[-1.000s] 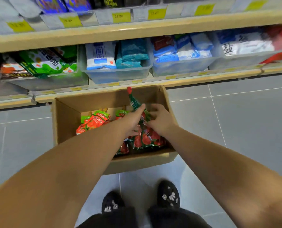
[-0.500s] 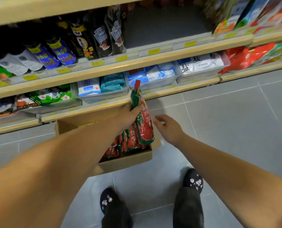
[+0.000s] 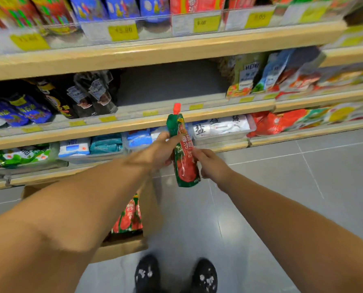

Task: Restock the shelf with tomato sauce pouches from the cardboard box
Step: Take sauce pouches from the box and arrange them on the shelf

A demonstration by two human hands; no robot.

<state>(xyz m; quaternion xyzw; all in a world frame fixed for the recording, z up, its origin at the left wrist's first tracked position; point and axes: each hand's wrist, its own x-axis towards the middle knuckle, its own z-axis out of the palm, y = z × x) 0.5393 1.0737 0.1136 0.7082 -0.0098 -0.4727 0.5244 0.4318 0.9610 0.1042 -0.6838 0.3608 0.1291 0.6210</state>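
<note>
A green and red tomato sauce pouch (image 3: pixel 183 153) with a red cap stands upright in the air in front of the shelves. My left hand (image 3: pixel 159 152) grips its left edge near the top. My right hand (image 3: pixel 208 163) pinches its right side lower down. Below my left forearm the cardboard box (image 3: pixel 151 208) sits on the floor, with more tomato sauce pouches (image 3: pixel 128 216) showing inside it; most of the box is hidden by my arm. A bare gap (image 3: pixel 170 85) lies on the middle shelf between dark pouches and Heinz pouches.
Dark sauce pouches (image 3: pixel 87 94) stand left of the gap, Heinz pouches (image 3: pixel 248 75) to its right. Clear bins with salt bags (image 3: pixel 218 125) fill the lowest shelf. The wooden shelf edge (image 3: pixel 134 121) carries yellow price tags. Grey floor tiles spread right; my shoes (image 3: pixel 174 273) are below.
The pouch has gone from the box up to shelf height in my left hand. My right hand, free half a second ago, now pinches it. My view has tilted upward.
</note>
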